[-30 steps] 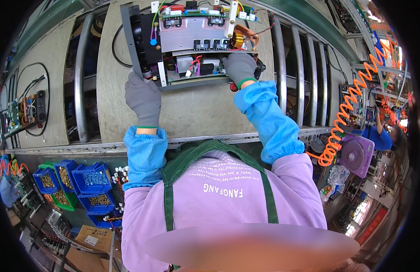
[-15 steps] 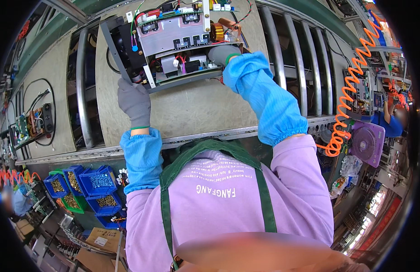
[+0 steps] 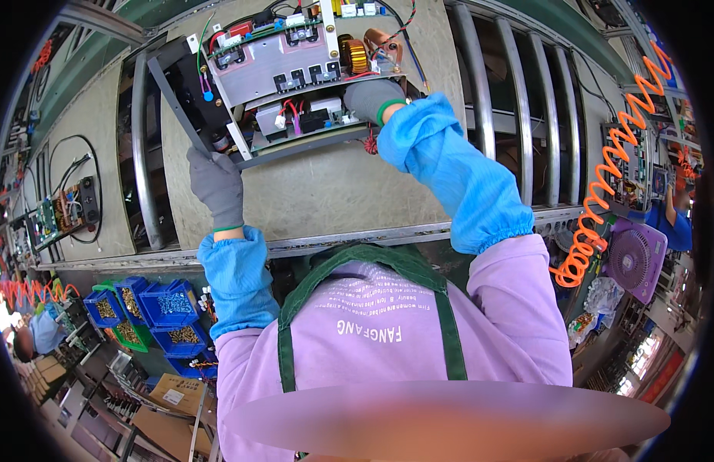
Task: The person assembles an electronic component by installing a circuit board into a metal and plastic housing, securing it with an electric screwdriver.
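An open grey metal chassis (image 3: 295, 147) lies at a slant on the board, full of circuit boards, a broad metal plate (image 3: 264, 71), black components, a copper-wound coil (image 3: 355, 55) and loose wires. My left hand (image 3: 217, 185), in a grey glove, is closed on its near left corner. At the right end, my gloved right hand (image 3: 374, 100) reaches over the side and grips the chassis there; its fingertips are partly hidden among the parts. A small red wire coil (image 3: 371, 143) hangs below that hand.
Metal rollers (image 3: 518, 115) flank the wooden board (image 3: 334, 189). Another circuit assembly (image 3: 68, 208) lies at left. Blue bins (image 3: 172, 302) of screws stand below the line's near rail (image 3: 334, 240). An orange coiled hose (image 3: 615, 169) and a purple fan (image 3: 636, 258) are at right.
The chassis has shifted left on the board and turned slightly, its left side swinging nearer. Both hands have moved along with it, keeping their places. The view has also shifted a little.
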The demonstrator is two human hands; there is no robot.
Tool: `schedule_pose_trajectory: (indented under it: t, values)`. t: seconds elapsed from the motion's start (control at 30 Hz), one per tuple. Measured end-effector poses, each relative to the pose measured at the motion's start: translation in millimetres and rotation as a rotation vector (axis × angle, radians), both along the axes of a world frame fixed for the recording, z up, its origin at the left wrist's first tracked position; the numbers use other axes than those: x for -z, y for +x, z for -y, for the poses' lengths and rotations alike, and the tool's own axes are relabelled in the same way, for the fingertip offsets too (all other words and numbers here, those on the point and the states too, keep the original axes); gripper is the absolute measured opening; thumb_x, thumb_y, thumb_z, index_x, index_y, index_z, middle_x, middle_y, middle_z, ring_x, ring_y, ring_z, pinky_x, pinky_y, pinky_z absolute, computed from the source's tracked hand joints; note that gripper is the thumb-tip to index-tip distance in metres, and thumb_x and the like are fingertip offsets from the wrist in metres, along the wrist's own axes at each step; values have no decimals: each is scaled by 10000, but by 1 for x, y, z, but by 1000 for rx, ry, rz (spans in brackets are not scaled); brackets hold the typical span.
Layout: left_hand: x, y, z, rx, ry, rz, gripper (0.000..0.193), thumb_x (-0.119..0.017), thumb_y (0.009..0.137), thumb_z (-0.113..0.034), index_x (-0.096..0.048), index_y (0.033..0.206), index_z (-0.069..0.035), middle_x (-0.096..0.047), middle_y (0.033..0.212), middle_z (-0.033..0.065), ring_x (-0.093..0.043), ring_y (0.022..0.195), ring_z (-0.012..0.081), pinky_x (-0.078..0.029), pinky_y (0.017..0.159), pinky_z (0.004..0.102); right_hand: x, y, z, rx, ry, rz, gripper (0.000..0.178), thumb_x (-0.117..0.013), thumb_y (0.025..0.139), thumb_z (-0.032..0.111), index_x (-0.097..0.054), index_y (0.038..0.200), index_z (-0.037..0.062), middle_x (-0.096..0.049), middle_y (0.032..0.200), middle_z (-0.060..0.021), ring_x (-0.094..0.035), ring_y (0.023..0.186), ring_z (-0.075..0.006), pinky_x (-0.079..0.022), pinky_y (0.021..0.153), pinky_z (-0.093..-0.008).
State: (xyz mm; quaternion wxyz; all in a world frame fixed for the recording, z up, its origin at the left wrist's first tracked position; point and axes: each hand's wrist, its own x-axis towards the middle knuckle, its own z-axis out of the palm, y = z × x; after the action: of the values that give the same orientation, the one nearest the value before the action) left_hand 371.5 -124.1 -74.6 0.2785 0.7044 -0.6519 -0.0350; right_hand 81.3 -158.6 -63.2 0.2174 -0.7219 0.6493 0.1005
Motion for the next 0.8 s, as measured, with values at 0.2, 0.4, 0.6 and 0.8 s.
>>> schedule_pose_trajectory:
  t: [0.2, 0.4, 0.6, 0.8]
  values:
    - [5, 0, -6, -22, -30, 6, 328, -495, 863, -174, -464, 1136, 5, -606, 880, 226, -603, 788, 412, -469, 664, 488, 6, 0, -16, 68, -107, 54, 276, -459, 826, 200, -683, 893, 53, -673, 938, -174, -660, 838, -332, -512, 731, -456]
    - [5, 0, -9, -38, -17, -28, 323, -499, 864, -168, -463, 1136, 2, -600, 889, 227, -598, 805, 417, -466, 671, 485, 1, 1, -16, 52, -86, 46, 269, -463, 834, 200, -675, 911, 53, -674, 937, -171, -660, 849, -336, -509, 736, -454]
    - [0, -4, -4, -45, -1, -40, 298, -501, 851, -151, -470, 1113, -12, -593, 886, 217, -589, 805, 416, -461, 682, 481, -1, -2, -9, -50, -32, -19, 259, -475, 825, 164, -686, 895, 32, -674, 918, -185, -666, 823, -338, -517, 714, -456]
    - [4, -3, -5, -29, -7, -69, 294, -502, 845, -147, -480, 1106, -15, -585, 893, 206, -583, 824, 405, -459, 702, 474, 3, 3, -11, -37, -48, -99, 255, -499, 826, 186, -692, 919, 46, -681, 914, -166, -665, 817, -332, -519, 715, -451]
